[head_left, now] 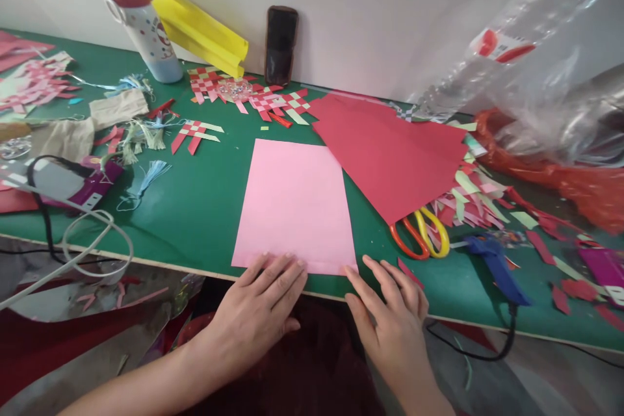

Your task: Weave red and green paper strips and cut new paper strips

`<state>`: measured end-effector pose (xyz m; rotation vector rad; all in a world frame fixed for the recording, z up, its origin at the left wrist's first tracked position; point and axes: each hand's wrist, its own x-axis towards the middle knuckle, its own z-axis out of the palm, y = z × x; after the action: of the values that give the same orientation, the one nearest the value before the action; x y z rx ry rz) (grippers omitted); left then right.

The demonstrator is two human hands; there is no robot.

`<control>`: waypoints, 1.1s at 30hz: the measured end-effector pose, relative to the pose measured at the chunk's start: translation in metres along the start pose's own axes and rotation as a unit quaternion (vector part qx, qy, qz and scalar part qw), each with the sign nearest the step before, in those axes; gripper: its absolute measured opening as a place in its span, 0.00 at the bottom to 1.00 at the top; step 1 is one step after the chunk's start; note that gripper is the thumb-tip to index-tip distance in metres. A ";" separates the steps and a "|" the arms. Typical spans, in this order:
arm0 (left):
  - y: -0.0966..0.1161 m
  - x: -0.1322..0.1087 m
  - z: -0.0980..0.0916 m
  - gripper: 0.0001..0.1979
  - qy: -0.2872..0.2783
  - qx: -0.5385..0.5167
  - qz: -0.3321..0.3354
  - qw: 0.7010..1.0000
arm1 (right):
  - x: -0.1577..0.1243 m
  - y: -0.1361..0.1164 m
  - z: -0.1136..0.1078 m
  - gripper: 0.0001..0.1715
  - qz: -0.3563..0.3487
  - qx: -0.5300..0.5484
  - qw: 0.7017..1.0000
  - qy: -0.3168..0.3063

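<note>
A pink sheet of paper [297,208] lies flat on the green table, its near edge close to the table's front. A narrow folded strip seems to run along that near edge. My left hand [266,299] rests on the edge with its fingers stretched out flat. At the sheet's near right corner, my right hand [390,312] touches the paper with its index fingertip, the fingers apart. Right of the sheet is a large red paper [390,149], partly over scissors [422,234] with red and yellow handles.
A blue glue gun [497,266] with a black cord lies at the right, near paper scraps [478,195] and a red plastic bag [575,188]. Behind stand a phone [281,45], a bottle [141,26] and yellow paper [199,29]. Tassels [143,182] and a white cable [97,214] lie left.
</note>
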<state>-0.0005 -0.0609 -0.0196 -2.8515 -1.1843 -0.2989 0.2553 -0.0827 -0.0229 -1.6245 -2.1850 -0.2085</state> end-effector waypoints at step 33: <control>-0.039 -0.041 -0.003 0.23 0.040 -0.001 -0.040 0.998 | 0.001 -0.014 0.005 0.26 -0.069 -0.004 0.998 -0.003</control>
<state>-0.0566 -0.0618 -0.0260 -2.7696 -1.2868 -0.4133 0.2412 -0.0845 -0.0255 -1.4803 -2.3047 -0.2528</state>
